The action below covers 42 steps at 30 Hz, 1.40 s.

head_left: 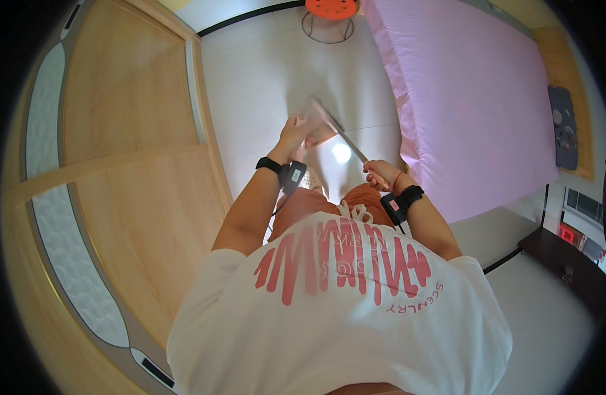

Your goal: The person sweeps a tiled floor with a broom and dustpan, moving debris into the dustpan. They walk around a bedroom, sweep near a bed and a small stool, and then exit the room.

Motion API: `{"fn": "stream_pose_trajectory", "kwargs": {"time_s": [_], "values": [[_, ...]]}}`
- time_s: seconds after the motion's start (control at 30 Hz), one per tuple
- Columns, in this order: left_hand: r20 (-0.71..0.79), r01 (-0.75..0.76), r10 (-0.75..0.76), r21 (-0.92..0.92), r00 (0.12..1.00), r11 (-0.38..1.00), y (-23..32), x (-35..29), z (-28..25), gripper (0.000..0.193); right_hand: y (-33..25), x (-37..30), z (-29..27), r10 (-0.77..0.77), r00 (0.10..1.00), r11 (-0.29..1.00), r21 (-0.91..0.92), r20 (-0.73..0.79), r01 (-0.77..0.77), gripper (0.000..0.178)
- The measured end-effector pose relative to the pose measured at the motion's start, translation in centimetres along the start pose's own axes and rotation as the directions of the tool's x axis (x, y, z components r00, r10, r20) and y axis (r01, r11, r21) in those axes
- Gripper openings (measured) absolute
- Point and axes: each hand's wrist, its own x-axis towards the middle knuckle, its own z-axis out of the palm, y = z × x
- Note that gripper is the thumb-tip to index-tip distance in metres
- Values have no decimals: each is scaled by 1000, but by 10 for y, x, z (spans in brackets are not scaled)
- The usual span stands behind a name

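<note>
My right hand (380, 175) is closed round the peach-coloured grip of a long-handled tool. The tool's thin grey shaft (353, 146) slants up and to the left, away from me. At its far end is a pale pinkish head (320, 110), smeared by motion, so its kind is unclear. My left hand (296, 133) is beside that head, its fingers blurred; whether they grip anything cannot be made out. Just below the head, a translucent brownish patch (322, 139) with an orange edge shows between the hands.
On the right stands a bed with a pink sheet (467, 99). Wooden sliding wardrobe doors (125, 85) line the left. An orange round stool (332, 9) stands at the far end of the pale tiled floor (250, 79). A dark wooden table (566, 263) is at the lower right.
</note>
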Motion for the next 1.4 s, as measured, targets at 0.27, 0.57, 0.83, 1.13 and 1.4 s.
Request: {"fn": "stream_pose_trajectory", "kwargs": {"time_s": [0.27,0.57,0.83,1.13,1.4], "values": [[-24,16,-18,-53,1000,998,8,16,-45,38,-29,-4,-11,-109,991,970,209,-79,124,13],[-182,-24,-13,-197,983,980,17,17,-50,42,-133,97,-59,-86,986,915,380,-142,134,21],[-312,-58,-26,-256,950,965,34,48,-26,48,-198,118,-59,-43,991,993,102,-129,56,17],[-379,-172,57,-277,924,945,54,93,-3,36,-232,40,-32,97,995,901,-427,32,-74,18],[-488,-208,-18,-405,873,890,59,74,-12,31,-262,20,-82,-19,999,914,-405,36,32,21]]}}
